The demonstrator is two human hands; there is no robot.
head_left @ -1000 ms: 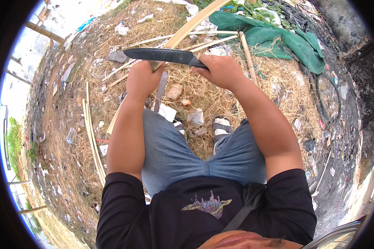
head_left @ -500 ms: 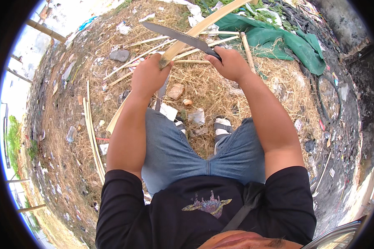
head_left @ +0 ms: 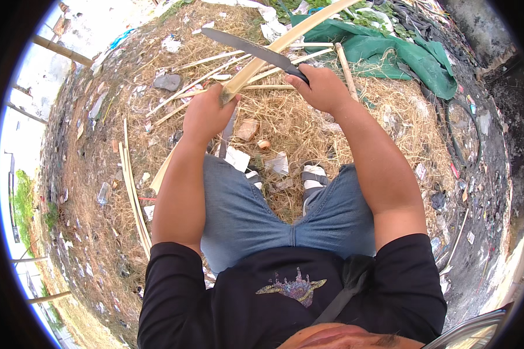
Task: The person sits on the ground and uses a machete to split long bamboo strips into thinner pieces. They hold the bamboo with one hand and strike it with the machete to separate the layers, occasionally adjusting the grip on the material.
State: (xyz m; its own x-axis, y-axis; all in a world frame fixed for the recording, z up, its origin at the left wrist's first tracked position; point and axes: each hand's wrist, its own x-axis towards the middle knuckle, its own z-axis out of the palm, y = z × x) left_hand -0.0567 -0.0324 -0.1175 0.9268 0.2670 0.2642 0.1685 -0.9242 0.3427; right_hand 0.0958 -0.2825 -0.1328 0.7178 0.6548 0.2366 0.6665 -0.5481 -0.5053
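Note:
My left hand (head_left: 208, 113) is closed round the near end of a split bamboo strip (head_left: 297, 33), which runs up and away to the right. In my right hand (head_left: 322, 87) is the dark handle of a long knife (head_left: 251, 48). Its broad grey blade points to the far left and lies across the strip, a little beyond my left hand. Whether the edge bites into the bamboo, I cannot tell. Below my left hand, a second grey blade-like piece (head_left: 227, 135) shows partly, near my left knee.
Several thin bamboo strips (head_left: 199, 87) lie on dry straw ahead, and more strips (head_left: 131, 195) lie at the left. A short pole (head_left: 346, 71) rests beside a green sheet (head_left: 384, 53) at the far right. Stones, a brick piece (head_left: 247, 130) and litter dot the ground.
My left hand and the near end of the bamboo strip have shifted slightly toward me. The knife stays across the strip, nearly unmoved, and both grips are the same.

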